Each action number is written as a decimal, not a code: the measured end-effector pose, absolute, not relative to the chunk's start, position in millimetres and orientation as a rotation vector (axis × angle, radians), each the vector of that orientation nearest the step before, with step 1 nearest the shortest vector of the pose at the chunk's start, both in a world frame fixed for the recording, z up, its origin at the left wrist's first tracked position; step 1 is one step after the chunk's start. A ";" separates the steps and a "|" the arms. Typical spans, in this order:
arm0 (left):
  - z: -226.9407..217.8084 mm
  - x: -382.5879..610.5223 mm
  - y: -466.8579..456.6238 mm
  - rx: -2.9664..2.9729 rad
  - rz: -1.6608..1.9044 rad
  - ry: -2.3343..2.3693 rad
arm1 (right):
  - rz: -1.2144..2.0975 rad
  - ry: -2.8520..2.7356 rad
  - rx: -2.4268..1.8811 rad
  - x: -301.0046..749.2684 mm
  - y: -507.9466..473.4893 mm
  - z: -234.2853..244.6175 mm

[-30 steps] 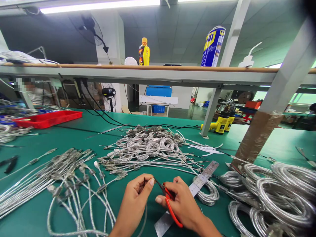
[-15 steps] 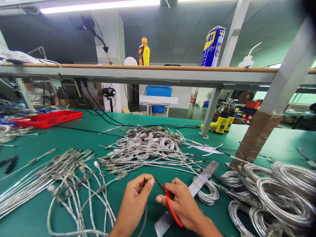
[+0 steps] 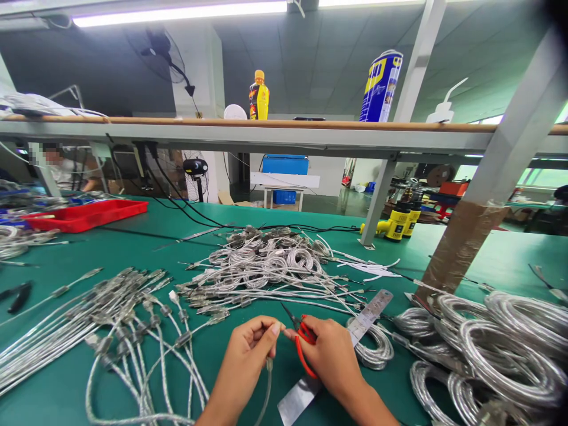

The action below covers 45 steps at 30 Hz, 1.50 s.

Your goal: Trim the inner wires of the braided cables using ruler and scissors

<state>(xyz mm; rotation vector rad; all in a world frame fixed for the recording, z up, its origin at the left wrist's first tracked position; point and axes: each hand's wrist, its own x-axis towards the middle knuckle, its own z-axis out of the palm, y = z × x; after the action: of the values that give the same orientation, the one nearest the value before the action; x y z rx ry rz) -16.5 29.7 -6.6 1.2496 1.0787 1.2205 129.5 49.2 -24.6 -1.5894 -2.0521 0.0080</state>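
My left hand (image 3: 248,352) is closed in a pinch on the end of a thin silver cable (image 3: 265,393) that hangs down toward me. My right hand (image 3: 326,358) is wrapped round red-handled cutters (image 3: 302,343), whose dark tips point up and left, just beyond my left fingertips. The two hands touch over the green mat (image 3: 133,248). A steel ruler (image 3: 350,340) lies slantwise under my right hand.
Piles of silver cables lie at the left (image 3: 97,319), centre (image 3: 266,266) and right (image 3: 488,349). A red tray (image 3: 84,213) sits far left, a yellow heat gun (image 3: 394,222) beyond. A slanted post (image 3: 488,195) rises at right. Bottles stand on the shelf (image 3: 266,125).
My hands have shifted slightly up and together. The cutters have tilted more upright, with less of the red handle showing below my right hand. The cable end now hangs below my left fingers.
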 end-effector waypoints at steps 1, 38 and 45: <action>-7.1 -16.4 30.1 1.236 1.208 1.070 | -0.003 -2.050 -1.596 129.8 50.7 -24.1; -5.0 -17.3 32.5 1.281 1.087 1.086 | 0.526 -2.133 -1.201 135.1 51.7 -28.9; 1.5 -17.4 30.0 1.311 0.967 1.070 | -0.074 -2.451 -1.397 135.3 49.3 -41.5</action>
<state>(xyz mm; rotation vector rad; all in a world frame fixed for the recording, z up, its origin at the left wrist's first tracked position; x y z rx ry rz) -17.4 30.0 1.5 1.3107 1.0701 0.9667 135.3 49.3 -41.5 -1.3965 -2.4512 -0.0736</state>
